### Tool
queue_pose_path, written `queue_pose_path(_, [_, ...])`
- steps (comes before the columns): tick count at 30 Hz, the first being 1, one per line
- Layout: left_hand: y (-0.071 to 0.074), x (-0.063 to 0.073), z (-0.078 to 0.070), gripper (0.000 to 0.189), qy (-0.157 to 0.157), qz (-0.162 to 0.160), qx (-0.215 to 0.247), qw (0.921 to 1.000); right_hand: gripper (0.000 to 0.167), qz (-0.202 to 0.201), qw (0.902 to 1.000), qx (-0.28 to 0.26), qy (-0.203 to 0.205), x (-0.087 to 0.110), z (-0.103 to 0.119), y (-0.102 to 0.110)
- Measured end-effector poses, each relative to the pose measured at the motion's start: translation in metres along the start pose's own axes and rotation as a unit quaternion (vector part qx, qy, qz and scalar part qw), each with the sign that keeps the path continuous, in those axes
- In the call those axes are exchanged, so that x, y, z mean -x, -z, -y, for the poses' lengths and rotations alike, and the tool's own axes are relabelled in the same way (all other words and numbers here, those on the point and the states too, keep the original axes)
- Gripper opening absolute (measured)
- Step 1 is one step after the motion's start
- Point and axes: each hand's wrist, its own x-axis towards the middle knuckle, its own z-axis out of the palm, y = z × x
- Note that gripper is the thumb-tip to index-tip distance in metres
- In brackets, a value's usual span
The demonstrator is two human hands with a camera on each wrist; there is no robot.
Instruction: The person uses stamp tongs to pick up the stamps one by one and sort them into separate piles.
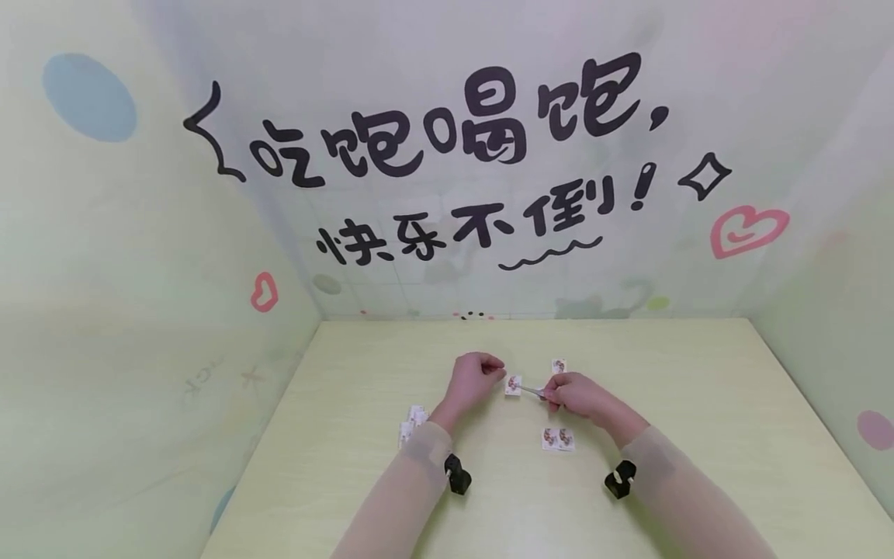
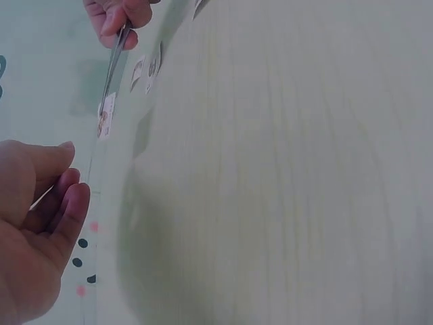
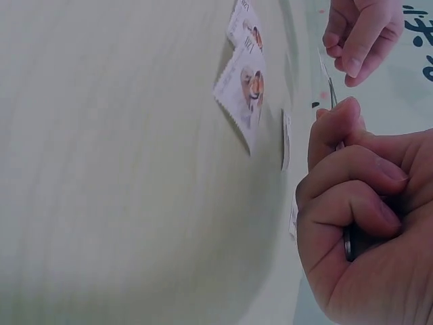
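My right hand (image 1: 573, 394) grips a pair of metal tweezers (image 1: 533, 391), its fingers curled around them in the right wrist view. At the tweezers' tips is a small stamp (image 1: 513, 390) with a printed picture, which looks raised off the table in the left wrist view. My left hand (image 1: 475, 380) is just left of this stamp. Its thumb and fingers (image 2: 76, 203) are loosely bent, with a gap and nothing visible between them. Two stamps (image 3: 243, 88) with toothed edges lie by my right wrist, side by side. Another stamp (image 1: 559, 365) lies behind my right hand.
Several stamps (image 1: 417, 414) lie in an overlapping group beside my left forearm. The pale wooden table (image 1: 517, 512) meets walls (image 1: 419, 46) at the back and both sides. Dark wrist devices (image 1: 457, 475) sit at both sleeves.
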Motion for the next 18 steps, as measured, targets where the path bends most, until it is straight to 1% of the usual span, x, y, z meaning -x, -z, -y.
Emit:
queue_pose_path(3, [-0.008, 0.0, -0.003, 0.007, -0.01, 0.002, 0.006, 0.9999, 0.014, -0.001, 0.9999, -0.01, 0.004, 0.011, -0.007, 0.008])
queue_pose_path(7, [-0.019, 0.002, -0.005, 0.009, -0.022, 0.011, 0.011, 0.9996, 0.015, -0.007, 0.9999, -0.007, -0.011, 0.025, -0.017, 0.016])
queue_pose_path(10, [-0.028, 0.002, -0.005, 0.008, -0.024, 0.017, 0.012, 0.9995, 0.014, -0.007, 0.9997, -0.012, -0.022, 0.034, -0.025, 0.022])
queue_pose_path(14, [-0.037, 0.002, -0.004, 0.008, -0.026, 0.023, 0.006, 0.9994, 0.014, 0.004, 0.9992, -0.034, -0.019, 0.047, -0.035, 0.028])
queue_pose_path(18, [-0.046, 0.003, -0.007, 0.009, -0.031, 0.035, -0.001, 0.9989, 0.013, 0.012, 0.9986, -0.049, -0.018, 0.059, -0.046, 0.033])
